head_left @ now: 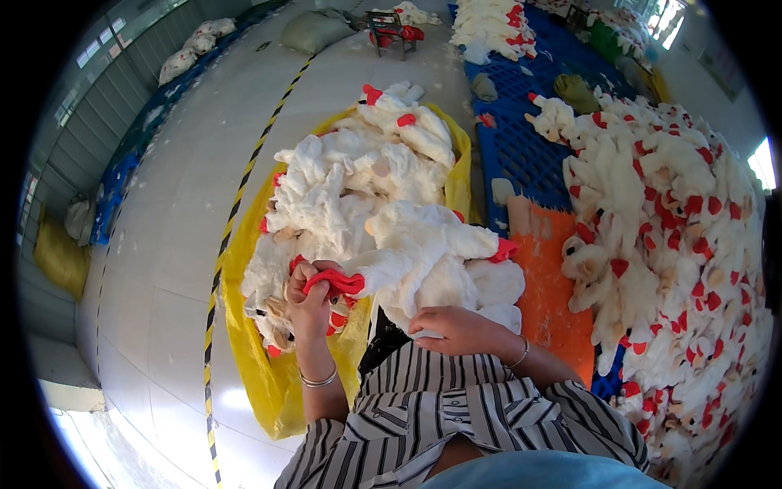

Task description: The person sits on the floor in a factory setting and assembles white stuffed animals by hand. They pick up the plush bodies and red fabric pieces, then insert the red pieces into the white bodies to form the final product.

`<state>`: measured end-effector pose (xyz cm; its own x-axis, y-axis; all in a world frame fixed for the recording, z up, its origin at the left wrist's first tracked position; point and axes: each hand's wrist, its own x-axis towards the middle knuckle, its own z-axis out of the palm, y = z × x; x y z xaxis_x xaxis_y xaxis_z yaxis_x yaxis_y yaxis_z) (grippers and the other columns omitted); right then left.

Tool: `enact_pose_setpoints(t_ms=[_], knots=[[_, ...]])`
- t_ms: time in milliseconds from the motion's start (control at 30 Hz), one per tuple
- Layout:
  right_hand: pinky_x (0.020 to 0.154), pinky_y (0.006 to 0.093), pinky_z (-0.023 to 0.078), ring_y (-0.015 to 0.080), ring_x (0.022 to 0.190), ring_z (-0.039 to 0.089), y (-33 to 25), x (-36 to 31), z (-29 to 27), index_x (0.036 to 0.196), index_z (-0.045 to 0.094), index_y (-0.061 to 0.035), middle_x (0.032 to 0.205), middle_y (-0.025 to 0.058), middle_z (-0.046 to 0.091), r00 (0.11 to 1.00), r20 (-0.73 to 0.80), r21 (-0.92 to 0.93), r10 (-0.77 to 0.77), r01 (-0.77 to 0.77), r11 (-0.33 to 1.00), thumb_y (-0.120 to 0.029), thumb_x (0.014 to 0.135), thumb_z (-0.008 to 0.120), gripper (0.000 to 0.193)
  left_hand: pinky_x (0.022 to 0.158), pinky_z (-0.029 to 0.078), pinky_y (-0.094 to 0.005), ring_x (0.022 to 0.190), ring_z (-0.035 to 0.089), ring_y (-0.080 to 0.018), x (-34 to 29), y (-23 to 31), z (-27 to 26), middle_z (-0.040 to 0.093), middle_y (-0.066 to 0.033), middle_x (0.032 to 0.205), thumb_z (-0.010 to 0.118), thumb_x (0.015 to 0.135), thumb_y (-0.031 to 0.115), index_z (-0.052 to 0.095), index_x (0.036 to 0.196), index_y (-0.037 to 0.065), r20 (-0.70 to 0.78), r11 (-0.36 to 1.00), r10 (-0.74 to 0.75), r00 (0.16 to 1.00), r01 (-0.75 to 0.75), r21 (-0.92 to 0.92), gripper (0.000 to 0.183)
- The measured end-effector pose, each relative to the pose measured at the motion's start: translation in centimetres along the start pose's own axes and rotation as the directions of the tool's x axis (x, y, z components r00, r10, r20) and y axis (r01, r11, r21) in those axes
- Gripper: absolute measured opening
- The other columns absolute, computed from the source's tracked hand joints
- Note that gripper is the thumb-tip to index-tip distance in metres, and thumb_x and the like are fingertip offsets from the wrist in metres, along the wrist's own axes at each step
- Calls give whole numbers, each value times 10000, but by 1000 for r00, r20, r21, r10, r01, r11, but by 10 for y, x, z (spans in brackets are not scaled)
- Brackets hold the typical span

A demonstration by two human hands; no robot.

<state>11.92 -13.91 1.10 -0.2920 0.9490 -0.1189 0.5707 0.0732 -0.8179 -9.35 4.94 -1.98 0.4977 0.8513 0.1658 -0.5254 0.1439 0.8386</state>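
- At the lower edge, a pale blue curved shape [546,474] covers part of the wearer's striped garment [432,399].
- The left hand [311,297] pinches the red end [346,283] of a white plush piece [423,248] between thumb and fingers.
- The right hand [460,330], fingers loosely bent, lies at the plush piece's near edge; whether it grips cannot be told.
- The plush piece stretches away to the right from the left hand, in front of the wearer, hiding part of a pile of similar white plush [326,183] with red parts.
- That pile sits on an open yellow sack [281,399], whose edges show around it.
- To the right, an orange sheet [552,285] and blue slatted pallets [529,155] separate the sack from a large heap of red-and-white plush [668,269].
- On the left, black-and-yellow floor tape [213,301] runs beside the sack.
- Farther off stand a greyish-green sack [316,31] and a dark stool [387,31]; white bundles [195,49] lie along the left wall [122,77].
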Motion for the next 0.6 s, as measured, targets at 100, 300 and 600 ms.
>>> enact_pose_setpoints(t_ms=[100, 300, 600], knots=[[883, 393, 497, 315, 999, 635, -2, 3, 1, 1095, 623, -10, 1087, 146, 641, 999, -24, 8, -26, 26, 1000, -175, 926, 624, 236, 625, 446, -240, 734, 586, -121, -1, 3, -1, 675, -155, 1012, 457, 866, -55, 438, 865, 99, 0, 1000, 9, 1000, -9, 1, 155], [870, 398, 501, 324, 988, 639, -2, 4, -1, 1077, 623, -1, 1072, 154, 648, 999, -30, 14, -15, 15, 1000, -166, 920, 621, 228, 631, 450, -241, 744, 594, -125, -2, 1, -2, 675, -154, 1011, 452, 866, -59, 438, 876, 103, -11, 1000, -5, 1000, 5, 3, 163], [860, 386, 500, 316, 978, 641, -5, 0, -10, 1086, 622, -4, 1085, 152, 647, 999, -52, 1, 9, -9, 1000, -163, 922, 616, 228, 618, 441, -238, 744, 598, -123, -1, 1, 3, 676, -148, 1022, 444, 869, -62, 434, 871, 104, -26, 999, -21, 999, 21, -24, 166]])
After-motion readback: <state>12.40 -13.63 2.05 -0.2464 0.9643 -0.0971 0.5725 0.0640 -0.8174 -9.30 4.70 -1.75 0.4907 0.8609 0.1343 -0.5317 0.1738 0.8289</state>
